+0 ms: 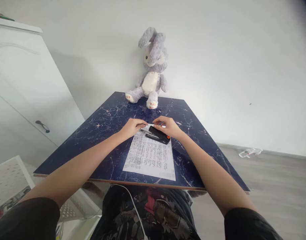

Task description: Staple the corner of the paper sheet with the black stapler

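A black stapler (161, 136) with an orange patch at its rear lies on a printed sheet of paper (148, 160). Its arms are spread apart, and a silvery metal strip (149, 133) shows between them, pointing left. My right hand (168, 126) curls over the stapler's upper arm from the right, thumb and fingers against it. At the strip's left end, my left hand (133, 127) has thumb and fingertips pinched together above the paper's top edge. Whatever sits between those fingertips is too small to make out.
The dark blue marbled table (103, 130) bears a grey plush rabbit (151, 73) at its far edge, against the wall. To the left stand a white cabinet (23, 83) and a white perforated basket (10, 180). A white cable (133, 200) hangs down my front. Clear plastic (250, 152) lies on the floor at right.
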### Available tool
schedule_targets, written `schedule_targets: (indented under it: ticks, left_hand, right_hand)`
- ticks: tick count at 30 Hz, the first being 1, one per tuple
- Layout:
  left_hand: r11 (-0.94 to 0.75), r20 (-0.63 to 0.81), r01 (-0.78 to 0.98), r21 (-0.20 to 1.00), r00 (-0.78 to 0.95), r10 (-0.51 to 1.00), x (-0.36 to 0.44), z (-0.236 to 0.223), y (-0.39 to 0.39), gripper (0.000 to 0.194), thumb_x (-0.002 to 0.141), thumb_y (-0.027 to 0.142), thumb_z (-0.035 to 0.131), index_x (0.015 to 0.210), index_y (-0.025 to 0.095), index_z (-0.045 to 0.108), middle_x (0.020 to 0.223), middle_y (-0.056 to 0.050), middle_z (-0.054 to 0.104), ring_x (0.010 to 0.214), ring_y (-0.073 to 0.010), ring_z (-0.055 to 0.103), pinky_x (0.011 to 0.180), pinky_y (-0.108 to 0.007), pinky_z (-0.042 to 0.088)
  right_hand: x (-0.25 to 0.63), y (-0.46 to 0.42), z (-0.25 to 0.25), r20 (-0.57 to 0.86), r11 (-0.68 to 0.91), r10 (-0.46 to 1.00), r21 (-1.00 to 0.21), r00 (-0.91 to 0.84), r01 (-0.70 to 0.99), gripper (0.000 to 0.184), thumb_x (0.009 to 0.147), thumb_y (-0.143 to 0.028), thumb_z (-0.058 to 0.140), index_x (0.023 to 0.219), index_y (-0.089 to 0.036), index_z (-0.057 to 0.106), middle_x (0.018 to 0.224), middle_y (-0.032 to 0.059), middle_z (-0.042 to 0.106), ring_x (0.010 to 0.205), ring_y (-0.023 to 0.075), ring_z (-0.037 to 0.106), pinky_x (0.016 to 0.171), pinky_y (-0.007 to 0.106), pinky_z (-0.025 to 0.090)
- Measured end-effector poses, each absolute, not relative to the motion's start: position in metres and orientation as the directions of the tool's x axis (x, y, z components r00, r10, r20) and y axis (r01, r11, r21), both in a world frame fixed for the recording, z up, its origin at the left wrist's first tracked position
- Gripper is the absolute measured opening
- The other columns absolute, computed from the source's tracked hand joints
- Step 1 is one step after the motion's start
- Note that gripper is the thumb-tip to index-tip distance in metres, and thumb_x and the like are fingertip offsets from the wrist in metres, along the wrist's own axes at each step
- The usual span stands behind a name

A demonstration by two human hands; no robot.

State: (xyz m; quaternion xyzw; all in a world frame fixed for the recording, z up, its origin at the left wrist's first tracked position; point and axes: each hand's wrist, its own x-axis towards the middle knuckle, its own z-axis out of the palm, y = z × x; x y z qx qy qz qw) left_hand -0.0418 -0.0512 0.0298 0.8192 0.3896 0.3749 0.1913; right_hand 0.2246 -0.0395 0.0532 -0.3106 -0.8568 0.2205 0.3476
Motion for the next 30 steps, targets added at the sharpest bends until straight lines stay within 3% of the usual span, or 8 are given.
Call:
schedule_targets:
  ticks: [6,15,30]
  left_hand:
    - [-0.658,0.489,0.487,0.574,0.441,0.752,-0.0419,0.0339,-0.0541,0.015,0.091,0.017,0.077,0.101,0.023,0.086,0.101,-0.006,0.082,0.091,-0.0224,0.076,0.087,-0.034,0.056]
    - [-0.589,0.354,0.531,0.609,0.483,0.801,-0.0383,0.0321,-0.0543,0.023,0.077,0.017,0.089,0.099,0.022,0.085,0.100,-0.005,0.082,0.089,-0.0226,0.076,0.082,-0.032,0.054]
    - [-0.540,0.287,0.523,0.659,0.489,0.824,-0.0408,0.0268,-0.0469,0.026,0.077,0.023,0.089,0.102,0.020,0.084,0.102,-0.007,0.083,0.093,-0.0250,0.077,0.083,-0.034,0.057]
  right_hand:
    - [0.2226,-0.0380,0.0488,0.444,0.732,0.655,-0.575,-0.612,0.366,0.023,0.097,-0.040,0.067,0.105,-0.022,0.078,0.103,0.0077,0.077,0.089,0.0210,0.072,0.077,0.034,0.060]
    - [0.2203,-0.0382,0.0456,0.423,0.739,0.644,-0.557,-0.637,0.378,0.023,0.100,-0.036,0.062,0.106,-0.021,0.078,0.104,0.0077,0.079,0.089,0.0207,0.073,0.079,0.034,0.059]
    - [0.2181,-0.0414,0.0470,0.392,0.733,0.649,-0.552,-0.652,0.398,0.026,0.102,-0.036,0.057,0.106,-0.020,0.078,0.104,0.0077,0.079,0.089,0.0208,0.072,0.078,0.033,0.058]
